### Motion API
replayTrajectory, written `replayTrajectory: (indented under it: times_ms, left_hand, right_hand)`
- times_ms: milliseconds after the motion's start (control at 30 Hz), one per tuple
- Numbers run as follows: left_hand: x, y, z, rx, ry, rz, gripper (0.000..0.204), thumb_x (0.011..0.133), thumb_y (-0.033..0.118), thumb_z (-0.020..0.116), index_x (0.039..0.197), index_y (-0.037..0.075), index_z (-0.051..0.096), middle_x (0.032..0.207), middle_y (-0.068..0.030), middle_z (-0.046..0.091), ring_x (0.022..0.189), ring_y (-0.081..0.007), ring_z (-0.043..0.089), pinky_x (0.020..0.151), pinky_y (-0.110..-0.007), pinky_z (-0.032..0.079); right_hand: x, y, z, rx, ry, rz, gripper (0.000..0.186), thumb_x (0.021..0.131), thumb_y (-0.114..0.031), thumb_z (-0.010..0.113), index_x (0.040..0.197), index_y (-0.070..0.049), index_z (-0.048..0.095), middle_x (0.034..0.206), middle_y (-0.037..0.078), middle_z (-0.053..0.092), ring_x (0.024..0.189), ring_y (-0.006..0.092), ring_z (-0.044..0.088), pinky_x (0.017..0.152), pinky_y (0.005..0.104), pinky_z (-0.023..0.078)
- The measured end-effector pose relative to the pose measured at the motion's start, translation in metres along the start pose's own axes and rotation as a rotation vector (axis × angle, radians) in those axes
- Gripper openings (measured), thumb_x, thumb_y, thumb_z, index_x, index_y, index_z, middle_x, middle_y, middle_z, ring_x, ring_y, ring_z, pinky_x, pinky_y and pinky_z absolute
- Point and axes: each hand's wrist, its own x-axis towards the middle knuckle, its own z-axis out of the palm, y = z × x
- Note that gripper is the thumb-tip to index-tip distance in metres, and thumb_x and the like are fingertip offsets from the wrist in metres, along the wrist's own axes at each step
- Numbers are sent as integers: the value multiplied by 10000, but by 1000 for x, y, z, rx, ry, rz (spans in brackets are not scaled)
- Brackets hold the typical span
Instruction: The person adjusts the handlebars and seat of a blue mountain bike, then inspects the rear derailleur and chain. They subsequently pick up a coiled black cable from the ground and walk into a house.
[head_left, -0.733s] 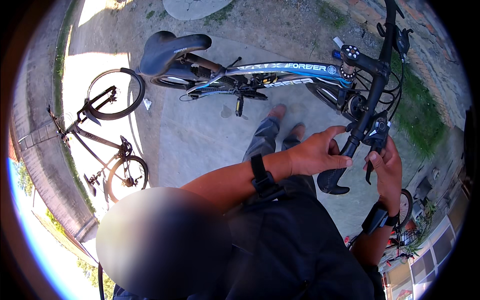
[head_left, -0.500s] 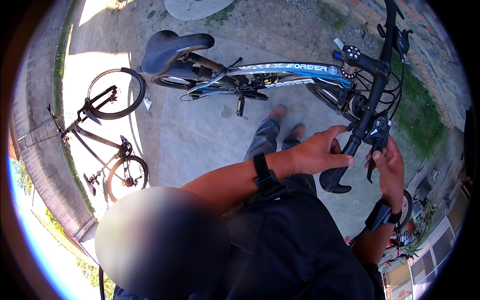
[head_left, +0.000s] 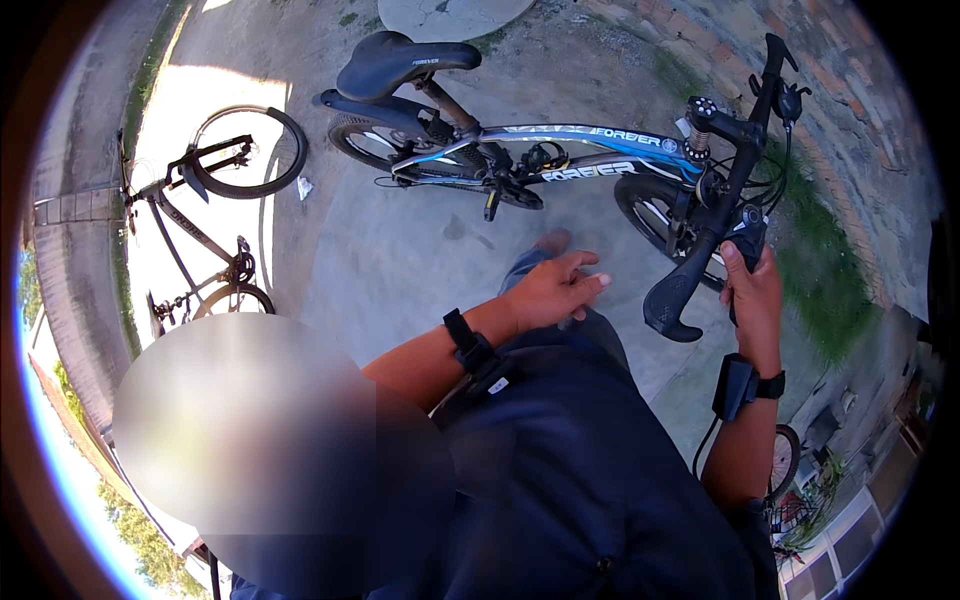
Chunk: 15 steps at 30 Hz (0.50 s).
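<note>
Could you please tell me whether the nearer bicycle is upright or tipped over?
The bicycle stands upright: its saddle and handlebar rise above its wheels. Any slight lean, I cannot tell.

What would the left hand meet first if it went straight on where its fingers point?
Probably the handlebar's black near end, though its depth relative to the left hand is unclear.

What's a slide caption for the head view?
Right hand on the shifter pod of a blue-and-black flat-bar bicycle, left hand off the handlebar; second bicycle at left.
</note>
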Motion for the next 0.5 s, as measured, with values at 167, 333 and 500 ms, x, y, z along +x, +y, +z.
replayTrajectory:
  times_ms: [167,333,500]
  left_hand:
    - [-65,-90,-11,108,286,-164,540,950,306,604,1343,-38,468,825,-86,663,702,-155,655,641,-280,522]
    - [-129,-142,-11,142,398,-327,514,943,280,612,1317,-48,485,877,-115,691,722,-175,682,622,-290,536]
    - [-169,-196,-18,68,477,-332,519,931,284,611,1306,-55,491,852,-153,704,710,-218,709,649,-312,545]
  right_hand:
    - [-1,31,-15,197,-118,-27,405,955,-454,603,1075,-67,590,682,-14,520,524,78,515,492,225,392]
    - [-21,55,-31,276,-74,110,442,987,-493,520,1137,-83,593,699,-5,547,537,97,549,514,223,403]
    - [-42,108,-35,202,-64,206,468,969,-520,533,1135,-86,594,685,3,561,543,106,567,505,228,413]
